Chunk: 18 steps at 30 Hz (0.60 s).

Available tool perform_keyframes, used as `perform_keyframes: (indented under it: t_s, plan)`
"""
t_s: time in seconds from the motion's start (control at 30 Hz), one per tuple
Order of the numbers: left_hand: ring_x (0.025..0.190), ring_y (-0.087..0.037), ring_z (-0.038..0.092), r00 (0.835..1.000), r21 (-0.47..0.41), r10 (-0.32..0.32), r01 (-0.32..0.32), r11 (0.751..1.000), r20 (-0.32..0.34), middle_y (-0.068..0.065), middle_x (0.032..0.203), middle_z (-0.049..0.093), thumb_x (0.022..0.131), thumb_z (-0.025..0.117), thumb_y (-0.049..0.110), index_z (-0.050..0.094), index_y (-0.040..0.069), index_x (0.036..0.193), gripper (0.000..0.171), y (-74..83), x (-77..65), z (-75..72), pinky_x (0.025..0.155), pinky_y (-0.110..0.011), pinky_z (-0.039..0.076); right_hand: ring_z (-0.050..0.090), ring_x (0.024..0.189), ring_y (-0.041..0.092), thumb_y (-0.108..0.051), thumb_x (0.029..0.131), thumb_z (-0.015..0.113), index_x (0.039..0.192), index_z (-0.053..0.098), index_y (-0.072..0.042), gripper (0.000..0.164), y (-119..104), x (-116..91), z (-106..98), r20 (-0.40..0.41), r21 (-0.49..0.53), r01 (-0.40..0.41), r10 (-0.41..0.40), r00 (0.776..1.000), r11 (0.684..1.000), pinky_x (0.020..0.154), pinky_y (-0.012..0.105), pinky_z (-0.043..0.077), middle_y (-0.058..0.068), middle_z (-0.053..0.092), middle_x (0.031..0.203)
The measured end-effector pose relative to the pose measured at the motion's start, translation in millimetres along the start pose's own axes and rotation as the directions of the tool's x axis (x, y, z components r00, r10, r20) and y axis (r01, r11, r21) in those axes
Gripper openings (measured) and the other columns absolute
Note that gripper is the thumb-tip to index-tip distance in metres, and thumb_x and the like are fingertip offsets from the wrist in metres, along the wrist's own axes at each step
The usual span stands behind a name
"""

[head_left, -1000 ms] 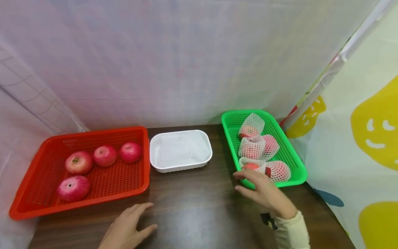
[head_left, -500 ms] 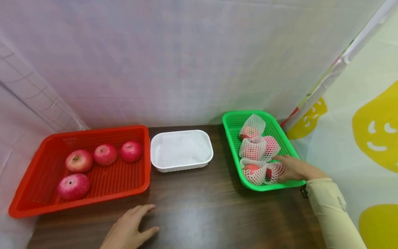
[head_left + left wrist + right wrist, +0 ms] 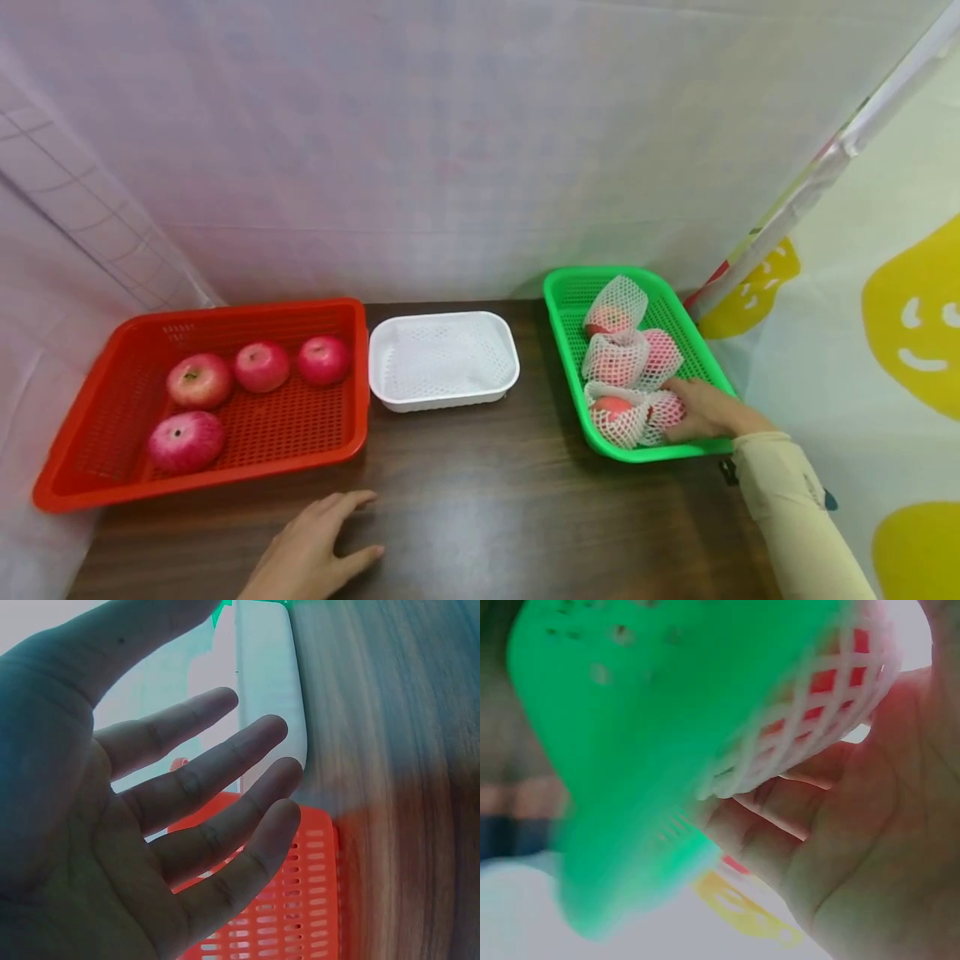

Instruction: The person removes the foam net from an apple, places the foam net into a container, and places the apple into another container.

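My right hand point(image 3: 697, 410) reaches into the green basket point(image 3: 643, 455) at its front right corner and holds an apple in a white foam net point(image 3: 663, 417). Close up in the right wrist view, the fingers curl round the netted apple point(image 3: 817, 701), partly hidden by the green rim. Several other netted apples lie in that basket, one netted apple point(image 3: 617, 417) right beside the held one. Over the table's near side, my left hand point(image 3: 311, 550) hangs relaxed, fingers apart; its palm point(image 3: 82, 847) is bare in the left wrist view.
A red basket point(image 3: 225, 487) with several bare apples point(image 3: 187, 442) stands on the left. Between the two baskets sits a white basket point(image 3: 442, 400) with nothing in it. A pale cloth wall point(image 3: 450, 167) rises behind, and a printed sheet point(image 3: 825, 375) hangs at the right.
My right hand has moved rightward from above the green basket's near rim and down onto the netted apple at its front right corner. The left hand stays nearly still.
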State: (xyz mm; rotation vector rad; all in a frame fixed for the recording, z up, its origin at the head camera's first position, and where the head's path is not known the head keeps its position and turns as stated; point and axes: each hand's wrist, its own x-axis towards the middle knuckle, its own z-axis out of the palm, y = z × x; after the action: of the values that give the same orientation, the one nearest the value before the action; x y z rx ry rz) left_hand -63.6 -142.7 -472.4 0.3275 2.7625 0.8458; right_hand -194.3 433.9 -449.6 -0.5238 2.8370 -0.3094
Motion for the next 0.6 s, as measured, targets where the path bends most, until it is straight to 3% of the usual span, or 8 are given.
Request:
perform_keyframes:
  t_s: [0.17,0.37,0.5,0.6]
  plan:
    - [0.11,-0.025,0.061,1.0,0.001,0.023,-0.023,1.0,-0.009,0.002,0.117,0.065,0.072,0.089,0.042,0.067,0.02,0.124,0.06,2.3,1.3,0.1,0.091,-0.052,0.05,0.057,0.092,0.032,-0.038,0.067,0.085,0.124,0.056,-0.003,0.074,-24,-14,-22,-0.092,-0.063,-0.045,0.039,0.995,0.997,0.074,0.049,0.05,0.018,0.06,0.104]
    - [0.11,-0.026,0.061,1.0,-0.007,0.011,-0.01,1.0,0.019,0.002,0.117,0.065,0.072,0.089,0.043,0.067,0.021,0.124,0.06,2.8,3.9,0.6,0.091,-0.054,0.05,0.055,0.083,0.027,-0.038,0.071,0.085,0.127,0.055,-0.005,0.072,-58,-33,-57,-0.162,-0.13,-0.067,0.046,0.986,0.989,0.062,0.042,0.049,0.02,0.056,0.105]
    - [0.109,-0.024,0.061,1.0,-0.011,0.03,-0.03,0.999,0.001,0.003,0.116,0.065,0.072,0.089,0.043,0.067,0.021,0.123,0.059,3.1,2.3,0.6,0.091,-0.051,0.051,0.056,0.088,0.029,-0.038,0.072,0.086,0.127,0.055,-0.006,0.071,-79,-43,-75,-0.255,-0.178,-0.011,-0.035,0.966,0.984,0.065,0.044,0.051,0.021,0.057,0.109]
    - [0.11,-0.025,0.061,1.0,-0.019,0.016,-0.015,1.0,0.019,0.002,0.117,0.065,0.072,0.089,0.044,0.067,0.021,0.123,0.06,3.2,3.2,-0.1,0.091,-0.053,0.05,0.056,0.087,0.027,-0.039,0.071,0.088,0.129,0.055,-0.006,0.075,-98,-46,-80,-0.326,-0.211,0.086,-0.153,0.933,0.974,0.067,0.044,0.051,0.017,0.058,0.107]
